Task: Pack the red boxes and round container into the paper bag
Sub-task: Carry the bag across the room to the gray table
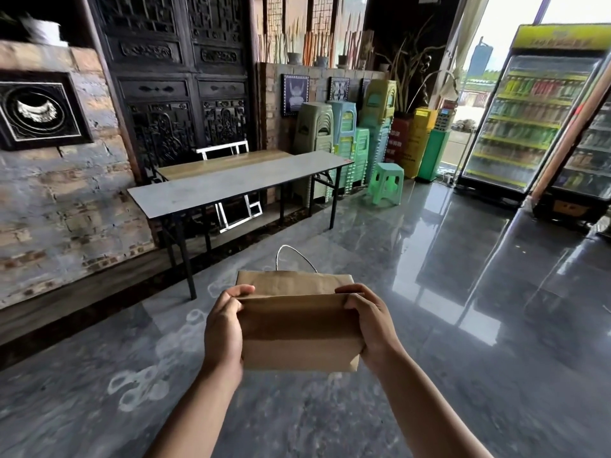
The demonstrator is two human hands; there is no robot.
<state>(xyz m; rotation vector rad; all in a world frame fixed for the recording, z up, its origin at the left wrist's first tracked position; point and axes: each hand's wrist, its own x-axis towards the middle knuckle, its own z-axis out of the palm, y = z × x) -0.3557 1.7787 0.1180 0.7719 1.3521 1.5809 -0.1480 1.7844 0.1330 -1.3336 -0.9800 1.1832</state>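
A brown paper bag (297, 328) is held in the air in front of me, above the floor, with its top folded over. A white cord handle (294, 256) sticks up behind the fold. My left hand (223, 328) grips the bag's left side, thumb on the folded top. My right hand (372, 325) grips the right side the same way. No red boxes or round container are in view; the bag's inside is hidden.
A long grey folding table (231, 186) stands ahead by the brick wall. Stacked plastic stools (347, 137) and a single green stool (386, 181) stand at its right end. A drinks fridge (525, 120) is at the far right. The glossy dark floor (429, 292) stretches between.
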